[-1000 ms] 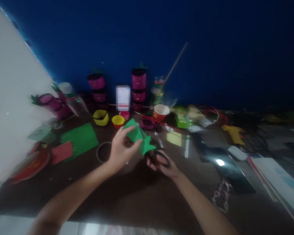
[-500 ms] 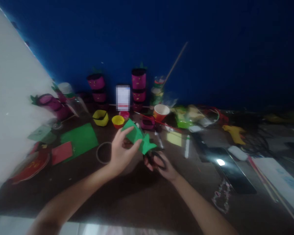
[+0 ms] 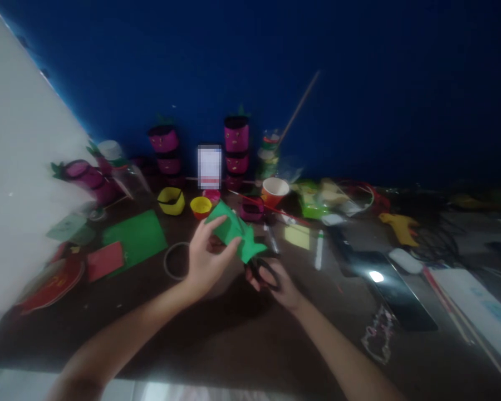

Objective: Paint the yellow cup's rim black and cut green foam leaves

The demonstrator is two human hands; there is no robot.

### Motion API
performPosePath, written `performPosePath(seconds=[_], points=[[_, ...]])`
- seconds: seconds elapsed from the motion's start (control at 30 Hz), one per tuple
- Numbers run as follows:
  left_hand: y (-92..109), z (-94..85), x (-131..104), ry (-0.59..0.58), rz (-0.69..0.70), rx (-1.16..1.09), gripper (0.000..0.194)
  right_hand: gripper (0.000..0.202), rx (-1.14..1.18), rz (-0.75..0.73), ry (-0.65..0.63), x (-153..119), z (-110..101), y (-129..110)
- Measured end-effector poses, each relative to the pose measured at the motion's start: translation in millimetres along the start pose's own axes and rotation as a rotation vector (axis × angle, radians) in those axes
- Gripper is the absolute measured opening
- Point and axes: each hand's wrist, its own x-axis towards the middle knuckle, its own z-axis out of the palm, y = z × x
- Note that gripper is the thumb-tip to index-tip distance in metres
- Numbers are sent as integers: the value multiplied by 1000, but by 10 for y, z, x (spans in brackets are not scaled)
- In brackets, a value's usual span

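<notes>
Hands above a dark tabletop, left pinching green paper — right gripping black scissors, blades against the paper.

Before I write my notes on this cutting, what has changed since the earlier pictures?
The right hand and the scissors' handles have shifted slightly left, the loops drawing closer together. The green paper has shifted slightly, mostly at its pointed end. Nothing was taken hold of or let go. The left hand stayed about the same, as did the glue gun and green sheet.
</notes>
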Motion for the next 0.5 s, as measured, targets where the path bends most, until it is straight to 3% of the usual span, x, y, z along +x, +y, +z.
performPosePath(seconds=[0.5], points=[[15,-17,37,-11,-86,-36,43,50,20,42,26,5,-35,40]])
